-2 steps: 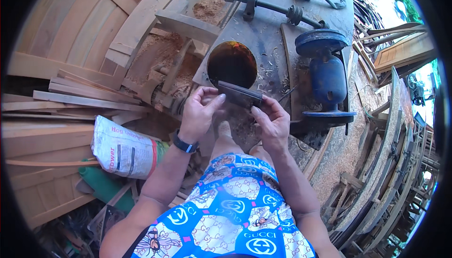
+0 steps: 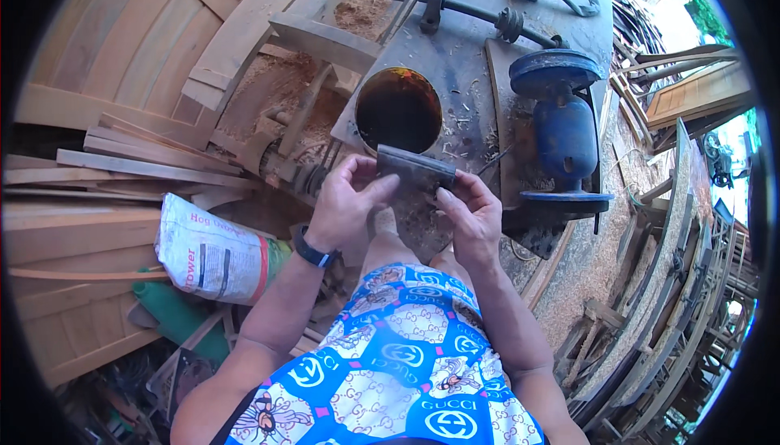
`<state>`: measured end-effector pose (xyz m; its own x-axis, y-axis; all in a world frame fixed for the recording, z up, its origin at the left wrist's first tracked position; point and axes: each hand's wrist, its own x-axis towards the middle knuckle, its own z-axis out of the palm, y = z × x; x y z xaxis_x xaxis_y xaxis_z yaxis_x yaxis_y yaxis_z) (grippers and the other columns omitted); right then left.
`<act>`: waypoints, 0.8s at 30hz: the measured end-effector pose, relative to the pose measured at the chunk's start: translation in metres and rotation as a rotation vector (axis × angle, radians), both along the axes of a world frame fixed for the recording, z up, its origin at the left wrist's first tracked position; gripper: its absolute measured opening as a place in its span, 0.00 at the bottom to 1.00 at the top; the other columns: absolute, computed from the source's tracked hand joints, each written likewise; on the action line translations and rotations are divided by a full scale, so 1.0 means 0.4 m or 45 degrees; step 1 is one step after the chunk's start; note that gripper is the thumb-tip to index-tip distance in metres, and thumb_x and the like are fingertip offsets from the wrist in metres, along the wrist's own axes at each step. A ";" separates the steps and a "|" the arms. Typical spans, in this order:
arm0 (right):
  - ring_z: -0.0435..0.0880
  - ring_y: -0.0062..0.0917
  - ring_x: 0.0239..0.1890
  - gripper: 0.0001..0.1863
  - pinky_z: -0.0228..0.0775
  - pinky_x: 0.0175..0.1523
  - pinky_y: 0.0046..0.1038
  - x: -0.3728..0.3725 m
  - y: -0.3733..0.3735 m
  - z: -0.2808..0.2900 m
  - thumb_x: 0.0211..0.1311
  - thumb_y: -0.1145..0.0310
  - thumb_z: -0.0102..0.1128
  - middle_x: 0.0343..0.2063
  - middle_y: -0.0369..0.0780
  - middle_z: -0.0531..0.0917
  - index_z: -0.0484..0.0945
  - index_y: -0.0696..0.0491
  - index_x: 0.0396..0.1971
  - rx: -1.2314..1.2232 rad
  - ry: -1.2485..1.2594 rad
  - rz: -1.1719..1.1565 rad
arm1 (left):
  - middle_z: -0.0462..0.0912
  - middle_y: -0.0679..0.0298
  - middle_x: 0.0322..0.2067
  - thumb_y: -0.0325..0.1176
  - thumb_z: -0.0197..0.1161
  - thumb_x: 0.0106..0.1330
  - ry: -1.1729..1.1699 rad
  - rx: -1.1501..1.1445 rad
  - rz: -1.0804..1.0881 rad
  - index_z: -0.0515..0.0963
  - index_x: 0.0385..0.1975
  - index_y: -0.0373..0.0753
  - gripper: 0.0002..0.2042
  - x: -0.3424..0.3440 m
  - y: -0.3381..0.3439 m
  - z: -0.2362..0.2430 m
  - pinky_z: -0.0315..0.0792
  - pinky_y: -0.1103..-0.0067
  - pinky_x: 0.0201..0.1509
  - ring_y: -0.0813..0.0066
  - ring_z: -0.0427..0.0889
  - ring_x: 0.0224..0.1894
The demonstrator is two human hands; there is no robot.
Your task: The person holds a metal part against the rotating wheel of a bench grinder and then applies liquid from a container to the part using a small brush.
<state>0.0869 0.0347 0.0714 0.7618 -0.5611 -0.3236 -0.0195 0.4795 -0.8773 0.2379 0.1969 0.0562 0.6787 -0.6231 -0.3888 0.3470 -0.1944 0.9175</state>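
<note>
Outdoor woodworking yard, sawdust on the ground, timber stacked on every side. Head view, looking down: grey metal desk [image 2: 463,63] ahead of the person, its top littered with shavings and pierced by a round dark hole [image 2: 398,110]. Blue electric motor [image 2: 563,124] stands on the desk to the right of the hole; a long shaft with pulleys [image 2: 463,8] lies across the far part. Both hands meet just below the hole, over the near edge of the desk. Left hand [image 2: 345,205], wrist wearing a dark watch [image 2: 313,248], has its grip closed on the left end of a flat dark rectangular piece [image 2: 416,168], thumb on top and fingers curled under. Right hand [image 2: 471,218] grips the right end of the same piece, thumb and fingertips pinched on its edge. Piece is held roughly level, lifted off the desk, between the two hands. Left of the person: a white printed sack [image 2: 211,254] lying on its side, a green bundle [image 2: 175,315] just below it, and long wooden planks [image 2: 122,165] stacked beyond. Curved wooden frames [image 2: 674,266] stand at right. Blue patterned shorts [image 2: 390,372] fill the lower middle.
</note>
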 end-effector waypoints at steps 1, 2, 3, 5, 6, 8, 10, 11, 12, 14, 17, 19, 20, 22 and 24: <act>0.86 0.13 0.41 0.21 0.81 0.47 0.20 -0.019 -0.004 -0.003 0.72 0.78 0.68 0.45 0.38 0.89 0.77 0.64 0.62 0.012 -0.043 -0.002 | 0.88 0.61 0.40 0.30 0.72 0.74 -0.144 -0.025 -0.041 0.78 0.50 0.32 0.13 -0.019 0.000 -0.006 0.86 0.79 0.41 0.77 0.89 0.39; 0.86 0.13 0.41 0.21 0.81 0.47 0.20 -0.040 -0.007 -0.003 0.72 0.78 0.68 0.45 0.38 0.89 0.77 0.64 0.62 0.012 -0.038 -0.002 | 0.88 0.61 0.40 0.30 0.72 0.74 -0.139 -0.026 -0.041 0.78 0.50 0.32 0.13 -0.042 0.005 -0.006 0.86 0.79 0.41 0.77 0.89 0.39; 0.86 0.13 0.40 0.21 0.80 0.45 0.20 -0.061 -0.007 -0.002 0.73 0.78 0.67 0.45 0.38 0.89 0.77 0.64 0.62 0.031 -0.026 0.029 | 0.88 0.62 0.37 0.30 0.72 0.74 -0.244 0.055 -0.062 0.78 0.48 0.32 0.12 -0.070 0.010 -0.001 0.84 0.79 0.40 0.78 0.89 0.36; 0.88 0.19 0.51 0.21 0.82 0.58 0.24 -0.126 -0.033 -0.017 0.71 0.77 0.70 0.50 0.40 0.90 0.79 0.62 0.61 0.002 -0.033 0.117 | 0.88 0.63 0.27 0.29 0.72 0.74 -0.520 0.131 -0.073 0.78 0.41 0.32 0.10 -0.129 -0.006 0.017 0.81 0.81 0.34 0.82 0.87 0.30; 0.87 0.17 0.51 0.23 0.80 0.59 0.22 -0.161 -0.038 -0.022 0.72 0.77 0.70 0.51 0.39 0.89 0.80 0.63 0.65 -0.017 0.052 0.135 | 0.88 0.63 0.27 0.29 0.72 0.74 -0.506 0.117 -0.083 0.78 0.41 0.32 0.10 -0.158 -0.009 0.012 0.81 0.81 0.34 0.82 0.87 0.30; 0.85 0.14 0.46 0.26 0.77 0.51 0.18 -0.214 -0.051 -0.021 0.73 0.76 0.69 0.49 0.38 0.89 0.78 0.62 0.69 -0.154 0.156 0.125 | 0.88 0.63 0.25 0.29 0.72 0.73 -0.628 0.232 -0.060 0.78 0.38 0.31 0.09 -0.220 -0.017 -0.001 0.79 0.81 0.31 0.82 0.86 0.28; 0.84 0.11 0.41 0.28 0.76 0.43 0.16 -0.289 -0.083 -0.047 0.74 0.75 0.68 0.47 0.37 0.88 0.76 0.62 0.72 -0.282 0.211 0.137 | 0.87 0.62 0.23 0.28 0.72 0.73 -0.639 0.223 -0.035 0.77 0.36 0.31 0.10 -0.299 -0.053 -0.025 0.78 0.80 0.30 0.82 0.86 0.26; 0.84 0.12 0.44 0.28 0.76 0.46 0.16 -0.324 -0.097 -0.073 0.73 0.75 0.69 0.48 0.38 0.88 0.76 0.62 0.71 -0.336 0.235 0.099 | 0.88 0.61 0.23 0.28 0.72 0.72 -0.681 0.226 -0.022 0.77 0.36 0.31 0.10 -0.335 -0.074 -0.027 0.78 0.80 0.30 0.81 0.86 0.26; 0.85 0.14 0.47 0.28 0.76 0.49 0.16 -0.361 -0.114 -0.093 0.72 0.75 0.70 0.49 0.39 0.87 0.77 0.63 0.70 -0.389 0.259 0.062 | 0.88 0.60 0.24 0.27 0.72 0.72 -0.723 0.230 -0.007 0.77 0.36 0.31 0.10 -0.374 -0.097 -0.030 0.77 0.79 0.30 0.81 0.87 0.27; 0.86 0.18 0.53 0.26 0.78 0.56 0.19 -0.417 -0.160 -0.054 0.69 0.77 0.73 0.53 0.42 0.86 0.78 0.66 0.65 -0.095 0.227 0.045 | 0.88 0.56 0.24 0.27 0.73 0.71 -0.765 0.188 0.066 0.76 0.36 0.31 0.10 -0.464 -0.154 -0.042 0.78 0.77 0.29 0.78 0.88 0.27; 0.87 0.26 0.57 0.19 0.82 0.62 0.27 -0.517 -0.236 -0.042 0.65 0.83 0.73 0.60 0.47 0.83 0.73 0.64 0.51 -0.148 0.242 -0.112 | 0.88 0.54 0.25 0.26 0.76 0.68 -1.076 0.133 0.112 0.78 0.38 0.32 0.11 -0.577 -0.236 -0.056 0.78 0.74 0.29 0.72 0.88 0.25; 0.86 0.27 0.58 0.18 0.82 0.63 0.28 -0.590 -0.267 -0.065 0.66 0.84 0.72 0.61 0.48 0.83 0.74 0.64 0.52 -0.239 0.152 -0.151 | 0.88 0.54 0.27 0.25 0.76 0.67 -1.186 0.042 0.125 0.78 0.40 0.33 0.11 -0.640 -0.292 -0.055 0.79 0.73 0.29 0.72 0.88 0.25; 0.86 0.28 0.60 0.17 0.82 0.64 0.28 -0.623 -0.280 -0.087 0.67 0.84 0.70 0.62 0.48 0.82 0.74 0.64 0.52 -0.330 0.078 -0.191 | 0.89 0.54 0.30 0.24 0.77 0.66 -1.277 -0.051 0.136 0.78 0.41 0.33 0.12 -0.668 -0.311 -0.054 0.79 0.73 0.30 0.72 0.87 0.24; 0.85 0.29 0.62 0.17 0.81 0.64 0.29 -0.658 -0.313 -0.112 0.68 0.86 0.68 0.63 0.50 0.81 0.76 0.62 0.53 -0.491 -0.102 -0.273 | 0.90 0.52 0.36 0.23 0.77 0.64 -1.330 -0.118 0.055 0.78 0.44 0.33 0.14 -0.687 -0.351 -0.066 0.81 0.73 0.31 0.70 0.88 0.25; 0.85 0.28 0.61 0.17 0.80 0.64 0.28 -0.677 -0.340 -0.101 0.68 0.87 0.68 0.62 0.50 0.82 0.77 0.59 0.54 -0.787 -0.197 -0.363 | 0.90 0.51 0.39 0.22 0.77 0.64 -1.526 -0.257 0.057 0.78 0.47 0.33 0.16 -0.700 -0.394 -0.072 0.81 0.75 0.32 0.69 0.88 0.27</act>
<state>-0.1837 -0.1013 0.0308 0.5692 -0.7922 0.2199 0.1802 -0.1407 -0.9735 -0.0422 0.0395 0.0274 0.5638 -0.5665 0.6010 -0.7387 -0.0204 0.6738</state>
